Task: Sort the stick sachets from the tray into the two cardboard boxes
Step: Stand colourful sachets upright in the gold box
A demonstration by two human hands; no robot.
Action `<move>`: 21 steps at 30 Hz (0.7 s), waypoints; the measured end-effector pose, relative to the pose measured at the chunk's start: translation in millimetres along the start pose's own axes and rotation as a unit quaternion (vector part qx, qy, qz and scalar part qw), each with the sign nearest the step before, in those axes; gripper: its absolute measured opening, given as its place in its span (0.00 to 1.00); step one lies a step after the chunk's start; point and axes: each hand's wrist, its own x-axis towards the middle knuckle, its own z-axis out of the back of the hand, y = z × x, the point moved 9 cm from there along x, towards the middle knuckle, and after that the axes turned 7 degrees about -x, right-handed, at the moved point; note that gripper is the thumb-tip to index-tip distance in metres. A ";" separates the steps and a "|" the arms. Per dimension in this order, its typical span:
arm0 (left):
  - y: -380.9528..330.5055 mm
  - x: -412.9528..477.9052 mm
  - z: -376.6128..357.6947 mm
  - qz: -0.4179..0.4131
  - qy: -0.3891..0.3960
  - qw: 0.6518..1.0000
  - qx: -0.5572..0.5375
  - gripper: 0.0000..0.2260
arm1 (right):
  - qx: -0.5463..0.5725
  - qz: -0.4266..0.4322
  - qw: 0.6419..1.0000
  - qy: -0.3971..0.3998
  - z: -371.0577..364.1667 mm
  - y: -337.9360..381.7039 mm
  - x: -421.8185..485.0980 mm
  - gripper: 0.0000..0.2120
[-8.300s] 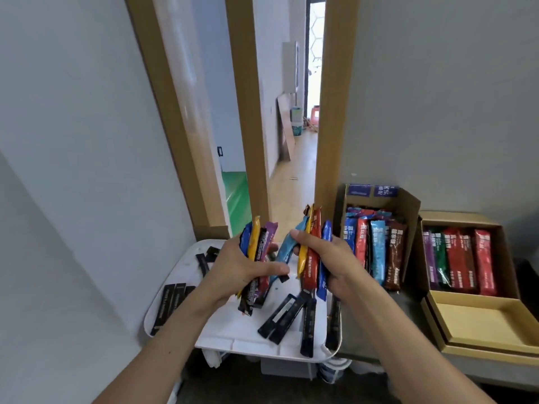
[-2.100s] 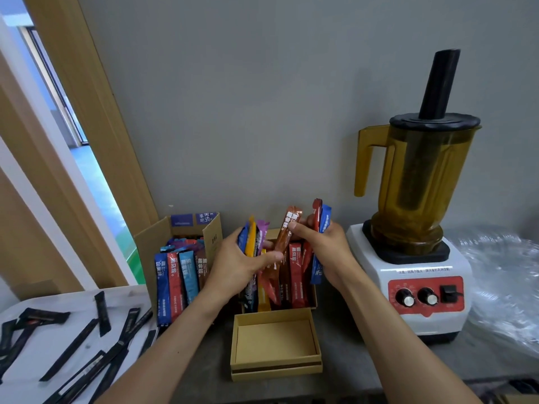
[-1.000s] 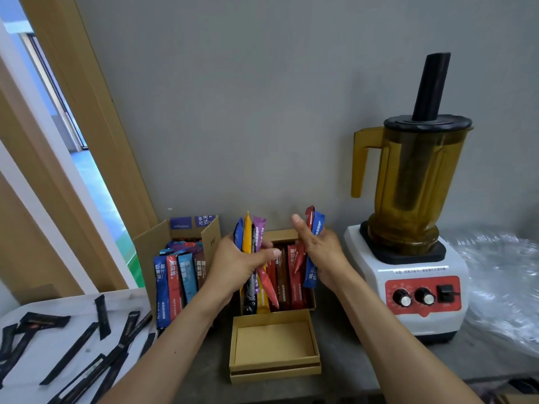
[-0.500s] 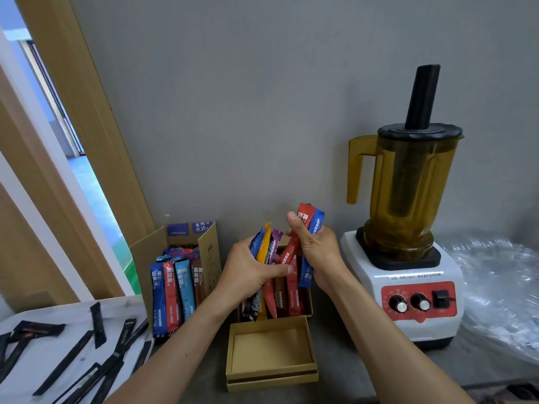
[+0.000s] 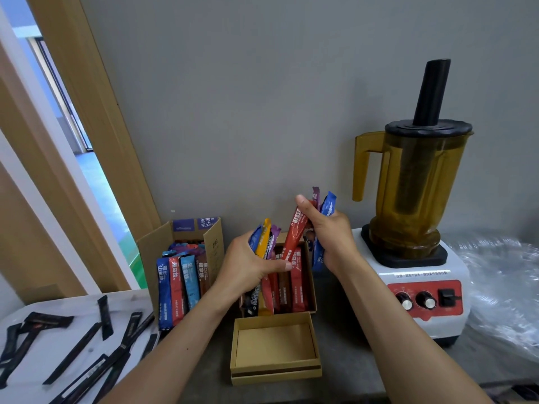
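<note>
One white plastic tray [image 5: 58,304] at near left carries loose black stick sachets [image 5: 73,351]. Right of it stand a tall corrugated carton [image 5: 214,252] and a flat kraft box [image 5: 312,287]. Above the kraft box, the left hand [image 5: 245,266] fingers clasp a blue-yellow-purple sachet bundle [image 5: 264,242] as stock. The right hand [image 5: 329,237] fingers pinch a red sachet [image 5: 296,237], apparently to drop it in.
</note>
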 end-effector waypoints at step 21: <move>15.8 5.3 27.9 0.060 -0.106 0.972 -0.202 0.04 | -0.171 0.070 0.978 0.093 -11.9 -34.9 -2.4 0.09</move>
